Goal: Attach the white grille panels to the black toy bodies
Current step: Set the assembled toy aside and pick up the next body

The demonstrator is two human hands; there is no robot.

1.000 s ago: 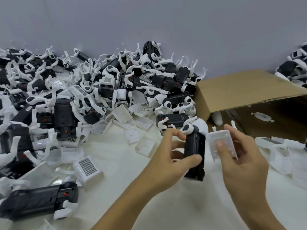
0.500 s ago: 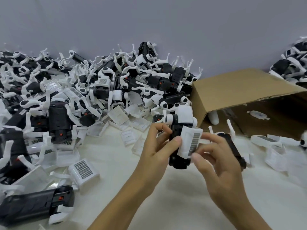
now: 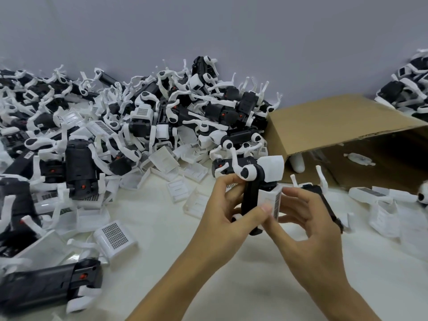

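The left hand [image 3: 222,218] grips a black toy body [image 3: 251,198] that stands nearly upright above the table, the thumb lying across its lower part and the fingers curled behind it. The right hand [image 3: 308,218] pinches a white grille panel [image 3: 272,200] between thumb and fingers and holds it against the right side of this body, touching it. Just behind the right hand another black body [image 3: 324,200] lies on the white table [image 3: 231,269]. In front of the hands the table surface is bare and gives room for moving. To the left and behind, a big heap of toy bodies and loose panels [image 3: 139,126] reaches the grey wall [image 3: 208,26]. One loose panel [image 3: 114,235] lies alone near the left forearm. To the right, a cardboard box [image 3: 328,121] lies on its side with the opening toward the person; inside it a few white parts [image 3: 357,158] are seen.
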